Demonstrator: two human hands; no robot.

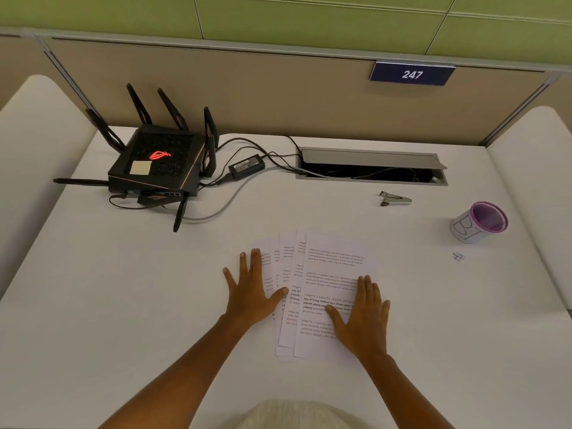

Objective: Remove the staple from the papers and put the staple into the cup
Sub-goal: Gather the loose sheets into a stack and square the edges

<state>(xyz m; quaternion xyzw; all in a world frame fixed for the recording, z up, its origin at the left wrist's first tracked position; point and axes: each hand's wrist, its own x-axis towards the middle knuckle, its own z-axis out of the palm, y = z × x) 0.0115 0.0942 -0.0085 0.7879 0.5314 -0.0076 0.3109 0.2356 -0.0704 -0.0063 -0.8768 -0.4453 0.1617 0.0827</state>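
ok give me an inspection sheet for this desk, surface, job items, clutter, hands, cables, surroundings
surface: white desk, bare at front.
job's things: papers fanned out at centre; staple remover behind them; purple-rimmed cup upright at right; no staple can be made out.
clutter: router, power adapter, small object near cup, too small to identify.
grippers: left hand and right hand flat, open, on the papers.
cables: several run from router into open cable tray.
surroundings: partition with sign 247.

Open desk right of papers, clear run toward cup; staple remover beyond, well apart. Router, cables crowd far left.
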